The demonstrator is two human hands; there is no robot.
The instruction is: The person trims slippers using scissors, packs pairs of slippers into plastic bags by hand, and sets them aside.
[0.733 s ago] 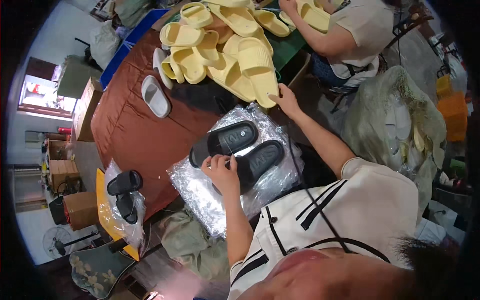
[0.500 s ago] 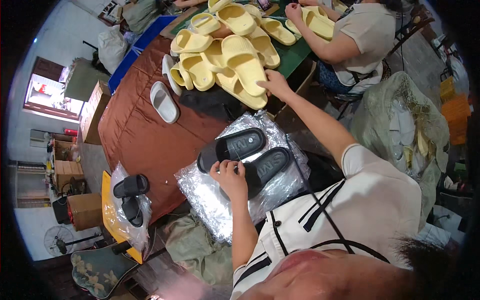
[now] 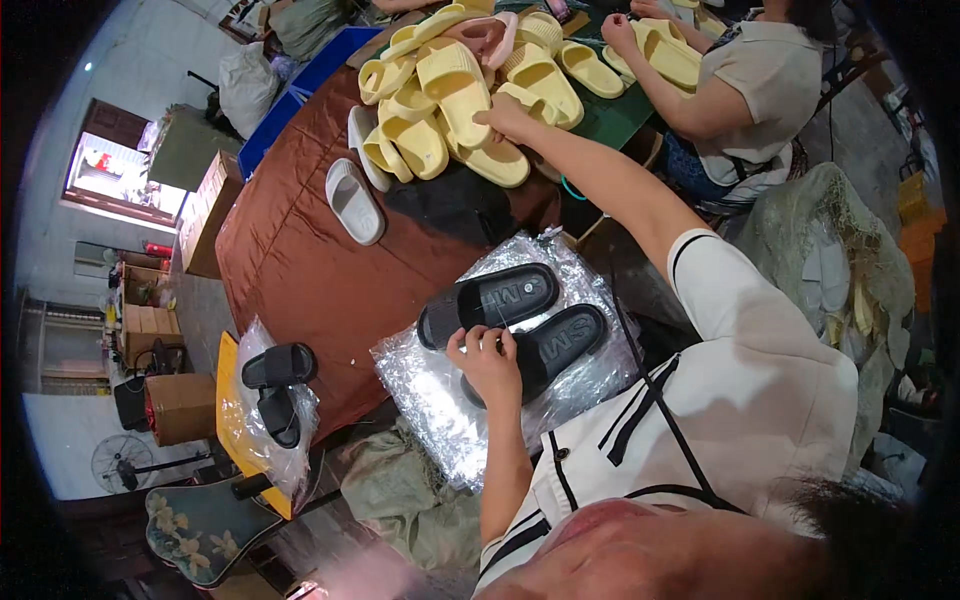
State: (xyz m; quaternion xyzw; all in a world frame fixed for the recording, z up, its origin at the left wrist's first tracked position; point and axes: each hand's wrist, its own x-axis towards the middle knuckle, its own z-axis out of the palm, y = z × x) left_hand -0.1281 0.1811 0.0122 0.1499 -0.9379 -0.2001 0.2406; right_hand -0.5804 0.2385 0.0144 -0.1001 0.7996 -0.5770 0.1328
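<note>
My right hand point(image 3: 508, 118) is stretched out to a heap of yellow slippers point(image 3: 411, 150) at the far side. It grips the end of one yellow slipper point(image 3: 456, 92) on the heap. Nearer to me, a pair of black slippers, one point(image 3: 533, 289) above the other point(image 3: 574, 335), lies on silvery clear plastic wrap point(image 3: 420, 385). My left hand point(image 3: 487, 366) rests over them with curled fingers, by their straps. A thin line shows beside its fingertips; what it pinches is too small to make out.
A brown cloth point(image 3: 300, 235) covers the surface, with white slippers point(image 3: 355, 202) and black fabric point(image 3: 455, 203) on it. More black slippers point(image 3: 279, 366) lie on plastic at the left. A co-worker point(image 3: 750, 90) sits at the far right, near a mesh sack point(image 3: 790, 230).
My right hand has moved the gripped yellow slipper left and away from me across the heap, and a pink slipper shows more. My left hand stays at the black slippers. The view has shifted slightly.
</note>
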